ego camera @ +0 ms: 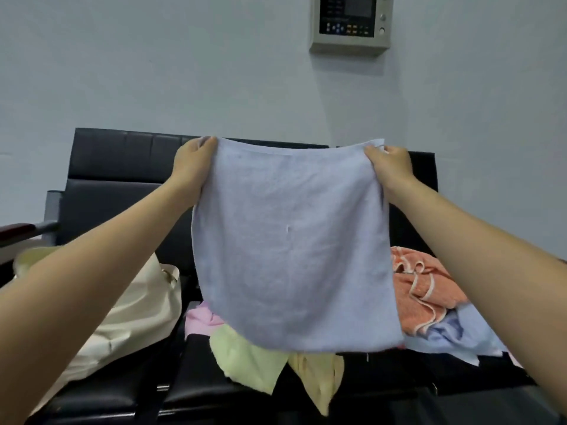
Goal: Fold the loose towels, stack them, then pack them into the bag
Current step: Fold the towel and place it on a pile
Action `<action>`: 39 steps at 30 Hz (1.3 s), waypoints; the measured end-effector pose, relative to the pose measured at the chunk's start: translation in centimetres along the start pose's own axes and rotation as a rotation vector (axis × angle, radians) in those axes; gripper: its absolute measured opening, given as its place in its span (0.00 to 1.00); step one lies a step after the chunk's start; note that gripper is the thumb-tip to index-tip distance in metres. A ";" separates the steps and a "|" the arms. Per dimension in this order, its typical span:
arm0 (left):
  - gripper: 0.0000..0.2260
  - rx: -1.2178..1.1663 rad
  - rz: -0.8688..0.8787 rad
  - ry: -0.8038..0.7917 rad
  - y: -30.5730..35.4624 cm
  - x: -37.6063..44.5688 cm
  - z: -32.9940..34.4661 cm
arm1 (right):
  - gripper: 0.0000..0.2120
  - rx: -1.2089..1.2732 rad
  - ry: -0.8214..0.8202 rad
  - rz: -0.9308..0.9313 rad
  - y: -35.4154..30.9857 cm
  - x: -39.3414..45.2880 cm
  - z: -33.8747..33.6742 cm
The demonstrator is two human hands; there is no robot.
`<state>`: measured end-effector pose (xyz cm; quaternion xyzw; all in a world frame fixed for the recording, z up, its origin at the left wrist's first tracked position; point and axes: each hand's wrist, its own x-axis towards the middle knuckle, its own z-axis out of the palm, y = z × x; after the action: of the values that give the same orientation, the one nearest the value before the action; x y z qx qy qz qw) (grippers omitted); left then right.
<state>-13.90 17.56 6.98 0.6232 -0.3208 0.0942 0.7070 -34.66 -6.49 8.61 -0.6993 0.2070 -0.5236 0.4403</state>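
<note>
A pale blue towel [291,240] hangs spread out in front of me above the black seats. My left hand [191,167] pinches its top left corner and my right hand [389,168] pinches its top right corner. Below it lie loose towels: an orange one [426,289] at the right, another light blue one [454,335] under that, a pink one [199,319], a light green one [245,360] and a yellow one [319,381]. A cream cloth bag [135,308] sits on the left seat, partly behind my left forearm.
The black padded seats [122,167] stand against a pale wall. A seat armrest [21,231] juts out at the far left. A wall control panel [349,23] hangs high at the upper right.
</note>
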 end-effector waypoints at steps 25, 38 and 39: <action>0.12 0.709 -0.348 -0.052 -36.0 0.0 4.8 | 0.13 -0.684 -0.260 0.203 35.5 1.4 12.7; 0.07 0.651 0.038 -0.392 -25.5 -12.5 4.6 | 0.10 -0.587 -0.263 0.331 32.7 -7.7 7.1; 0.07 0.608 0.097 -0.449 -24.3 -14.2 4.8 | 0.07 -0.598 -0.293 0.326 32.0 -8.4 6.4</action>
<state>-13.58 11.89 -20.96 0.7938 -0.4543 0.0796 0.3964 -26.39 -14.47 -23.09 -0.8225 0.3944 -0.2571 0.3190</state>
